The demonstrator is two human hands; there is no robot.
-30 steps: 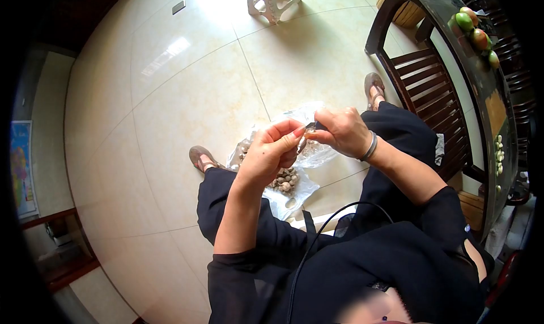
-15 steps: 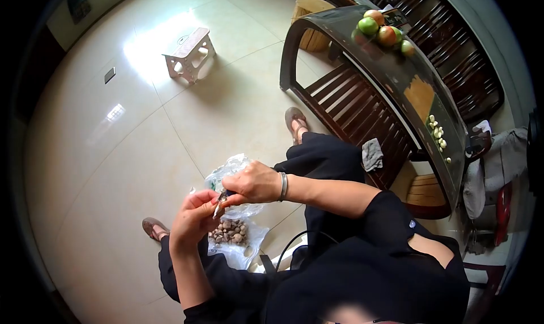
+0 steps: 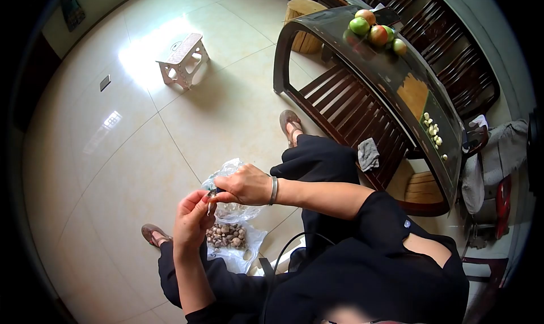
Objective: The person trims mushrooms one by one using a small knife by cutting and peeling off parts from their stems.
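My left hand [image 3: 191,219] pinches a small pale piece [image 3: 211,207] between thumb and fingers. Against it, my right hand [image 3: 246,184], with a silver bangle at the wrist, is closed around a small dark tool [image 3: 213,192], mostly hidden by the fingers. Both hands meet above the floor between my knees. Below them, many small brown roundish lumps [image 3: 229,237] lie on a white plastic bag [image 3: 251,248]. A second clear plastic bag [image 3: 232,212] lies just beyond, partly covered by my right hand; its contents are hard to make out.
A dark table [image 3: 385,74] at the right bears green and red fruits [image 3: 378,35] and small whitish pieces [image 3: 434,129]. A grey cloth [image 3: 368,154] lies on its slatted lower shelf. A folding stool [image 3: 183,57] stands on the tiled floor, with wooden stumps [image 3: 306,40] by the table.
The view has swung toward the right, showing more of the table. My hands stay together at the small piece, which now shows pale below the fingers.
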